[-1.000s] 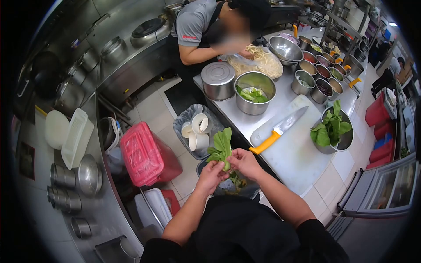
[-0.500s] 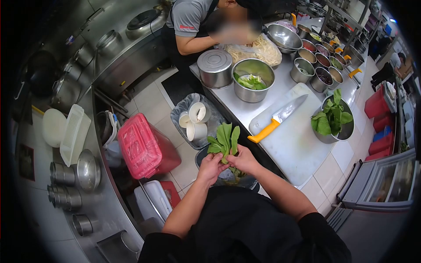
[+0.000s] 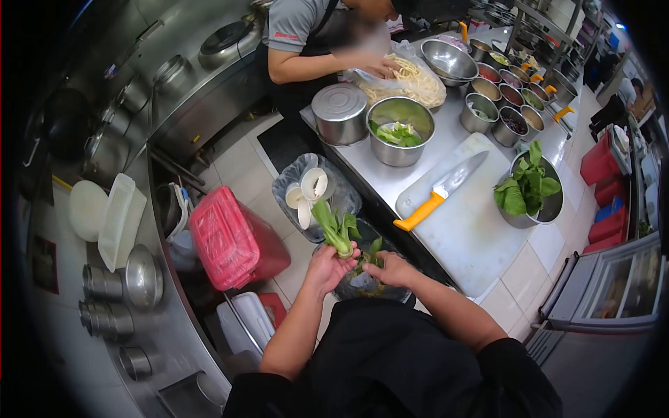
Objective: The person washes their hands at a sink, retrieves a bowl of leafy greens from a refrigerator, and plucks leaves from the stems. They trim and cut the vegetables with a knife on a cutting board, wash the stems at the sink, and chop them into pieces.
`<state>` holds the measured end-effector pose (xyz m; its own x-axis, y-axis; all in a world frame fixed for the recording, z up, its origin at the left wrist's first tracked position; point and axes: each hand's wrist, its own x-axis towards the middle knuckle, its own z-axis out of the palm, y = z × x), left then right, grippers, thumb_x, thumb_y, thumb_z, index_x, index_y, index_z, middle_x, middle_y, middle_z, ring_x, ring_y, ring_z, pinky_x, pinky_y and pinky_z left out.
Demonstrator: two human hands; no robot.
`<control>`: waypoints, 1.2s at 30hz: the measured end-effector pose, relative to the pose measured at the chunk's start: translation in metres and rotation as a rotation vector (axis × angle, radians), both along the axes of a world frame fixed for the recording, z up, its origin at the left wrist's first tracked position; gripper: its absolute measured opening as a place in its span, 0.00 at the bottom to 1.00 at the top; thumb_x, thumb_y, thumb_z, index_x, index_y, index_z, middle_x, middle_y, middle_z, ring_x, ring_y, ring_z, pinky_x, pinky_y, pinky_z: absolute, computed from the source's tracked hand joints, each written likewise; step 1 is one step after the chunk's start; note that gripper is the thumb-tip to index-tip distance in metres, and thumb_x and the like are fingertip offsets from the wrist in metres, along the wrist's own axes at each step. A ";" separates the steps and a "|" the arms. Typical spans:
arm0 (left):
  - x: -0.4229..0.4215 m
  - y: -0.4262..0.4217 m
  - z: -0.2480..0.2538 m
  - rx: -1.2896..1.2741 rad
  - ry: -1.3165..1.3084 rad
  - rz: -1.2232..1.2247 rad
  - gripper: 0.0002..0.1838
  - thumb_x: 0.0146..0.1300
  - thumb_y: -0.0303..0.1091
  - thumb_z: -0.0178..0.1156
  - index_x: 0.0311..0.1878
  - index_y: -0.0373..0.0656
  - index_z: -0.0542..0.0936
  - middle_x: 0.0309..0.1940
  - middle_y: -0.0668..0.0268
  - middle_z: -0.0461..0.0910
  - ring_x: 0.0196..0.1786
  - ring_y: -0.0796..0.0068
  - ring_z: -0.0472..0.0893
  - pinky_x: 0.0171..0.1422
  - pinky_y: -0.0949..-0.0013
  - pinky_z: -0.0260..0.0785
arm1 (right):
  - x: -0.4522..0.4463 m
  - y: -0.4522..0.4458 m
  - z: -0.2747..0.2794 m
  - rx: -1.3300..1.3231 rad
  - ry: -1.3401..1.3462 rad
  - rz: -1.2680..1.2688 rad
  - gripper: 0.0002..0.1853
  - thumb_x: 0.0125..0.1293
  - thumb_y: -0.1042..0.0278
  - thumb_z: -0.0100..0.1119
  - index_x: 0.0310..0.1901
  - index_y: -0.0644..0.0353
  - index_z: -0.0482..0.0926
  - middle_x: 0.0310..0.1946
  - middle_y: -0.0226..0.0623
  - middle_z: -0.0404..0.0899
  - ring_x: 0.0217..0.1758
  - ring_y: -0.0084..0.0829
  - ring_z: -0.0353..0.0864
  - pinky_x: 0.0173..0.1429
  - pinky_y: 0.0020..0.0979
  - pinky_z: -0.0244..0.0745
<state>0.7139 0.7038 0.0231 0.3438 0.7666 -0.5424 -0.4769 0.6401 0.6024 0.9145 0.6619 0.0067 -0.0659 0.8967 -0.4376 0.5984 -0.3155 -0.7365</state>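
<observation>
A green bok choy (image 3: pixel 337 233) rests in my left hand (image 3: pixel 329 269), its pale base against my fingers and its leaves pointing away from me. My right hand (image 3: pixel 390 269) pinches a single green leaf (image 3: pixel 375 248) a short way to the right of it. Both hands are over a lined bin (image 3: pixel 401 240) with leafy scraps inside. On the white cutting board (image 3: pixel 481 237) lies a large knife (image 3: pixel 439 196) with a yellow handle. Beyond the board's right side, a steel pot (image 3: pixel 527 218) holds leafy greens (image 3: pixel 528 182). Another steel pot (image 3: pixel 403 153) contains cut greens (image 3: pixel 397 134).
A second lined bin (image 3: pixel 346 202) holds white bowls. A red lidded tub (image 3: pixel 240 240) stands on the floor at left. Across the counter, a co-worker (image 3: pixel 300 49) reaches into a bag of noodle-like strips (image 3: pixel 411 87). Several ingredient pots (image 3: pixel 481 115) line the counter's far right.
My hands have moved apart. The left has shifted left with the bok choy; the right now has a separate leaf. The co-worker's hand is now visible at the bag.
</observation>
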 end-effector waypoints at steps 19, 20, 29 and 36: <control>0.021 -0.015 0.014 0.075 0.290 -0.008 0.14 0.75 0.36 0.57 0.58 0.42 0.78 0.51 0.65 0.82 0.54 0.66 0.81 0.59 0.57 0.75 | -0.033 0.012 0.009 0.301 0.306 -0.174 0.17 0.68 0.60 0.60 0.46 0.67 0.73 0.38 0.53 0.83 0.42 0.52 0.84 0.47 0.45 0.79; 0.021 -0.014 0.011 0.082 0.294 -0.018 0.14 0.75 0.36 0.57 0.58 0.42 0.77 0.51 0.64 0.81 0.55 0.66 0.81 0.60 0.56 0.75 | -0.034 0.015 -0.001 0.387 0.207 -0.141 0.16 0.69 0.60 0.59 0.45 0.67 0.72 0.38 0.55 0.82 0.42 0.56 0.83 0.47 0.47 0.78; 0.019 -0.022 -0.022 0.113 0.011 0.051 0.13 0.78 0.37 0.50 0.58 0.43 0.75 0.58 0.61 0.79 0.58 0.63 0.80 0.65 0.53 0.72 | -0.033 0.023 0.004 0.432 0.127 -0.172 0.14 0.70 0.63 0.53 0.39 0.69 0.70 0.32 0.59 0.81 0.36 0.62 0.82 0.40 0.50 0.78; 0.001 -0.024 -0.031 0.101 -0.242 0.134 0.13 0.79 0.41 0.49 0.57 0.47 0.75 0.65 0.60 0.76 0.68 0.59 0.75 0.72 0.51 0.67 | -0.035 0.020 0.004 -0.017 0.512 -0.384 0.14 0.70 0.63 0.50 0.38 0.70 0.74 0.23 0.47 0.83 0.22 0.33 0.85 0.28 0.36 0.80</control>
<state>0.7147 0.6799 -0.0076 0.3459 0.8598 -0.3756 -0.6905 0.5043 0.5186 0.8792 0.6821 0.0102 0.0543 0.8911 -0.4505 0.0144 -0.4518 -0.8920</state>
